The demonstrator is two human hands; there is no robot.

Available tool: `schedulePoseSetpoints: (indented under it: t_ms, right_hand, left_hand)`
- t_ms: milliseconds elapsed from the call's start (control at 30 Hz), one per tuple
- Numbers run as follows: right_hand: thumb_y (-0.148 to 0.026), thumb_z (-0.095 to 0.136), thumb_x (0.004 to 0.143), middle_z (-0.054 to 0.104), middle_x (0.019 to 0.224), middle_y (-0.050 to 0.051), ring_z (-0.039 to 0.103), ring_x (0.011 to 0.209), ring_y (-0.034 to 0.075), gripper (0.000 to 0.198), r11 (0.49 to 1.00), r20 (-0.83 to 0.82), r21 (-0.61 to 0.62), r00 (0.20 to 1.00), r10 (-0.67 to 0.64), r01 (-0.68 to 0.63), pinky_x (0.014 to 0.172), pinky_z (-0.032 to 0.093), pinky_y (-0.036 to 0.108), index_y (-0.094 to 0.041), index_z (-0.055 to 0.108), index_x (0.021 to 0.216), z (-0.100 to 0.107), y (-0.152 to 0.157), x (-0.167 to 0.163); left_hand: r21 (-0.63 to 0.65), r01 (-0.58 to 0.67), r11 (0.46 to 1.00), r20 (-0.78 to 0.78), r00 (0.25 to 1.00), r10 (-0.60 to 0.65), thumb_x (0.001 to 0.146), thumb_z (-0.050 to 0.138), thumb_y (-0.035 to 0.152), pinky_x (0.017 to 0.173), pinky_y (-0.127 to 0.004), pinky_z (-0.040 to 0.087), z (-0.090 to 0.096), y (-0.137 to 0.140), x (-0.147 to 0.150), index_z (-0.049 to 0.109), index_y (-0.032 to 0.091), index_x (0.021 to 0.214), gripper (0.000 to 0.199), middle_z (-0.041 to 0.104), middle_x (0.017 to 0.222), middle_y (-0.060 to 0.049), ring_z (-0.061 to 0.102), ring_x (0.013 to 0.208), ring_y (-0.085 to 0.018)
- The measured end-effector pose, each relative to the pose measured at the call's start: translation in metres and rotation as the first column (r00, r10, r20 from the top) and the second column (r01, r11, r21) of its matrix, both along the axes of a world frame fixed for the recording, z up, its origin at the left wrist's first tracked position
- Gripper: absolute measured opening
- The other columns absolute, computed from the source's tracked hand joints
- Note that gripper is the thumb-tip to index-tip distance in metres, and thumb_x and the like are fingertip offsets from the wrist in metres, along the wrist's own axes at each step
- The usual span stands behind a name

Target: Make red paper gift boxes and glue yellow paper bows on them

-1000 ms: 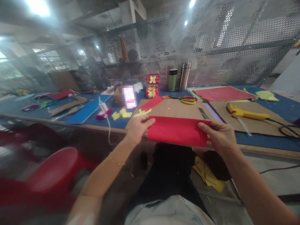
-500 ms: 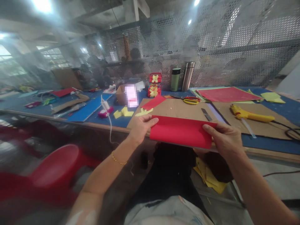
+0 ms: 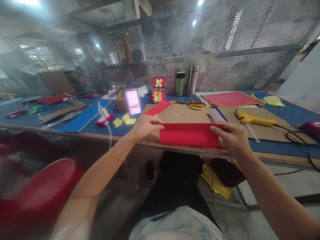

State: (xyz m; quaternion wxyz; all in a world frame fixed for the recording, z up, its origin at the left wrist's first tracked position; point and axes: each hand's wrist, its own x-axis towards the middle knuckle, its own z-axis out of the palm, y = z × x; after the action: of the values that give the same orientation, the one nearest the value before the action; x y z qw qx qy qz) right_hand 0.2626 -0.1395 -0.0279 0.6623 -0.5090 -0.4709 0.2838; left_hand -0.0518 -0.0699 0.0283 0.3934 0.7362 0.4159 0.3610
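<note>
A sheet of red paper (image 3: 188,136), bent over along its top edge, is stretched between my two hands at the table's front edge. My left hand (image 3: 148,127) pinches its upper left corner between thumb and fingers. At the upper right corner, my right hand (image 3: 231,136) grips it the same way. Behind the sheet lies a cardboard mat (image 3: 185,115) with a red paper strip (image 3: 158,108) on it. A craft knife (image 3: 210,118) is partly hidden behind the sheet's top edge.
Right of the sheet lies a yellow glue gun (image 3: 257,119) with a black cord. Scissors (image 3: 196,106), a green bottle (image 3: 180,84) and a steel flask (image 3: 193,81) stand or lie farther back. At left are yellow paper pieces (image 3: 125,120), a lit phone (image 3: 133,100) and a red stool (image 3: 50,183).
The view has turned slightly right. Both hands still hold the red paper, which now sits lower against the table edge, its front face more upright and its outline straighter.
</note>
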Motion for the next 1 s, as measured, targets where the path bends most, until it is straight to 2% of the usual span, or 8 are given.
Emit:
schedulePoseSetpoints:
  t_ms: [67, 133, 233, 400, 567, 733, 900, 1000]
  right_hand:
    - [-0.047, 0.092, 0.054, 0.073, 0.069, 0.000, 0.065, 0.063, 0.019, 0.030, 0.998, 0.040, 0.049, 0.998, -0.041, 0.039, 0.058, 0.057, 0.035, -0.026, 0.078, 0.069, 0.004, 0.014, 0.004]
    - [-0.046, 0.090, 0.058, 0.073, 0.070, -0.001, 0.065, 0.066, 0.020, 0.026, 0.991, 0.090, 0.113, 0.993, -0.077, 0.066, 0.062, 0.056, 0.035, -0.026, 0.078, 0.070, 0.009, 0.031, 0.010]
    - [-0.044, 0.086, 0.066, 0.073, 0.071, 0.000, 0.067, 0.072, 0.021, 0.020, 0.971, 0.170, 0.228, 0.979, -0.110, 0.069, 0.071, 0.056, 0.037, -0.026, 0.079, 0.071, 0.016, 0.054, 0.020]
    - [-0.042, 0.079, 0.080, 0.078, 0.083, 0.002, 0.070, 0.083, 0.024, 0.014, 0.931, 0.418, 0.356, 0.905, -0.080, -0.082, 0.085, 0.056, 0.044, -0.028, 0.080, 0.076, 0.008, 0.067, 0.033]
    - [-0.049, 0.067, 0.094, 0.081, 0.091, 0.005, 0.067, 0.085, 0.025, 0.027, 0.916, 0.751, 0.229, 0.658, 0.049, -0.330, 0.087, 0.055, 0.047, -0.030, 0.083, 0.084, -0.013, 0.059, 0.046]
    - [-0.042, 0.060, 0.101, 0.080, 0.100, 0.008, 0.065, 0.091, 0.025, 0.028, 0.891, 0.906, 0.117, 0.414, 0.085, -0.438, 0.087, 0.054, 0.046, -0.032, 0.086, 0.095, -0.020, 0.047, 0.053]
    - [-0.038, 0.058, 0.103, 0.076, 0.095, 0.008, 0.064, 0.086, 0.023, 0.029, 0.893, 0.916, 0.083, 0.386, 0.106, -0.443, 0.079, 0.055, 0.040, -0.030, 0.086, 0.099, -0.019, 0.039, 0.055]
    - [-0.037, 0.056, 0.104, 0.076, 0.095, 0.009, 0.063, 0.085, 0.022, 0.030, 0.888, 0.927, 0.079, 0.361, 0.101, -0.452, 0.078, 0.054, 0.038, -0.029, 0.085, 0.102, -0.019, 0.036, 0.054]
  left_hand:
    - [-0.014, 0.001, 1.000, -0.045, 0.999, -0.002, 0.073, 0.081, 0.029, 0.055, -0.030, 0.044, 0.010, 0.016, 0.006, 0.080, 0.020, 0.077, 0.010, 0.064, 0.053, 0.000, 0.055, 0.047, -0.011]
    - [-0.059, 0.016, 0.998, -0.003, 1.000, -0.016, 0.074, 0.081, 0.027, 0.052, -0.030, 0.044, 0.020, 0.034, 0.016, 0.078, 0.018, 0.078, 0.011, 0.060, 0.047, 0.000, 0.057, 0.044, -0.013]
    - [-0.054, 0.060, 0.997, 0.121, 0.991, -0.053, 0.073, 0.079, 0.020, 0.067, -0.031, 0.056, 0.026, 0.060, 0.029, 0.076, 0.014, 0.078, 0.009, 0.073, 0.066, -0.006, 0.072, 0.065, -0.017]
    - [0.162, 0.016, 0.987, 0.128, 0.991, -0.037, 0.075, 0.080, 0.019, 0.093, -0.038, 0.059, -0.003, 0.080, 0.031, 0.081, 0.016, 0.086, 0.012, 0.081, 0.091, -0.008, 0.076, 0.086, -0.019]
    - [0.238, 0.047, 0.970, -0.038, 0.999, -0.039, 0.086, 0.070, 0.019, 0.102, -0.041, 0.057, -0.039, 0.060, 0.014, 0.083, 0.021, 0.089, 0.014, 0.083, 0.105, -0.008, 0.076, 0.104, -0.022]
    - [0.364, 0.217, 0.906, -0.308, 0.946, -0.103, 0.093, 0.066, 0.019, 0.104, -0.044, 0.055, -0.049, 0.039, 0.007, 0.083, 0.024, 0.094, 0.018, 0.083, 0.110, -0.005, 0.075, 0.107, -0.022]
    - [0.551, 0.244, 0.798, -0.425, 0.905, 0.017, 0.096, 0.066, 0.020, 0.107, -0.055, 0.050, -0.055, 0.035, 0.009, 0.080, 0.024, 0.092, 0.015, 0.083, 0.104, -0.004, 0.072, 0.112, -0.026]
    - [0.614, 0.281, 0.738, -0.446, 0.894, 0.031, 0.097, 0.065, 0.019, 0.106, -0.054, 0.051, -0.057, 0.036, 0.009, 0.078, 0.022, 0.093, 0.014, 0.083, 0.104, -0.005, 0.070, 0.115, -0.026]
